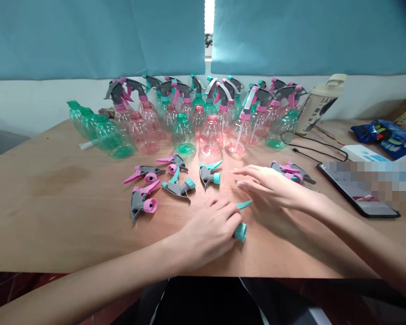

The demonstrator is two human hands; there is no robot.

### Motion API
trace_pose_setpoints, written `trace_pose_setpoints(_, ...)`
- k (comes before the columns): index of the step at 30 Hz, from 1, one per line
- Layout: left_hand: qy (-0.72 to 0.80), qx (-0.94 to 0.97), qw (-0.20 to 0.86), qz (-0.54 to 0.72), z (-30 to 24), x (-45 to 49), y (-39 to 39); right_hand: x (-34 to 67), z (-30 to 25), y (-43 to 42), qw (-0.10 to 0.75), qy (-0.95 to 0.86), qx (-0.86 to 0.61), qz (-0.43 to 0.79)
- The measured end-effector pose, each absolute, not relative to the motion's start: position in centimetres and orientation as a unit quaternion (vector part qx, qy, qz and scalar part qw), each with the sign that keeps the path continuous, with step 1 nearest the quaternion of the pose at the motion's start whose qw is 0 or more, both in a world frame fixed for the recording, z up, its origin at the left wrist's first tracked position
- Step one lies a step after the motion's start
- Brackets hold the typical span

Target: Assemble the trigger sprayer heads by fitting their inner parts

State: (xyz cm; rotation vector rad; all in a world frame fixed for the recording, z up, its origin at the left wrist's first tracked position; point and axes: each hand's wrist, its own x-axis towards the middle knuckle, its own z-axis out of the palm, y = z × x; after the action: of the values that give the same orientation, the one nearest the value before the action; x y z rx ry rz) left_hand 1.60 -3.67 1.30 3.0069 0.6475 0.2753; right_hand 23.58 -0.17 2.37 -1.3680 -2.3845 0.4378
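Observation:
My left hand (211, 228) rests on the wooden table (54, 198), fingers curled round a teal spray trigger head (241, 228) whose cap and lever tip stick out to the right. My right hand (269, 187) hovers just above it with fingers stretched out flat toward the left, holding nothing. Several loose grey trigger heads with pink or teal parts (144, 203) lie to the left, and a pink pair (291, 171) lies behind my right hand. Pink and green clear spray bottles (184, 135) stand in a cluster at the back, some capped, some open.
A phone (357, 189) lies at the right with a black cable (311, 151) running to it. A tall printed cup (320, 106), a white box and blue packets (385, 135) sit at the far right. Blue curtains hang behind.

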Motion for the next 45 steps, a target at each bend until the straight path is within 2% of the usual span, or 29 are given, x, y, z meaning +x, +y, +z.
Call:
trace_pose_setpoints(3,0.194,0.974,0.046,0.11,0.7,1.2,-3.9,20.2,2.3,1.2,0.173,-0.87,-0.423,0.183)
trace_pose_setpoints(11,0.237,0.924,0.175,0.244,-0.5,-1.3,-0.1,17.5,2.6,2.7,0.173,-0.853,-0.419,0.259)
trace_pose_setpoints(19,0.247,0.921,0.161,0.253,-0.9,-0.8,3.0,20.1,1.7,2.4,0.344,-0.781,-0.454,0.257)
trace_pose_setpoints(24,0.244,0.903,0.16,0.315,-0.8,-0.6,2.3,20.9,0.6,1.0,0.465,-0.718,-0.5,0.134)
trace_pose_setpoints(27,0.254,0.882,0.158,0.365,-0.4,-0.6,1.1,21.1,0.2,-0.1,0.494,-0.7,-0.513,0.057)
trace_pose_setpoints(30,0.269,0.86,0.161,0.402,0.0,-0.5,0.4,20.9,-0.1,-1.1,0.509,-0.695,-0.505,0.05)
trace_pose_setpoints(33,0.286,0.85,0.165,0.41,0.0,-0.5,0.3,20.1,-0.7,-2.1,0.516,-0.712,-0.471,0.065)
trace_pose_setpoints(40,0.314,0.868,0.188,0.337,-0.5,-0.6,0.9,18.3,-1.8,-3.6,0.455,-0.792,-0.39,0.119)
trace_pose_setpoints(45,0.308,0.874,0.187,0.326,-0.5,-0.7,0.9,20.5,-0.4,-1.8,0.403,-0.789,-0.461,0.041)
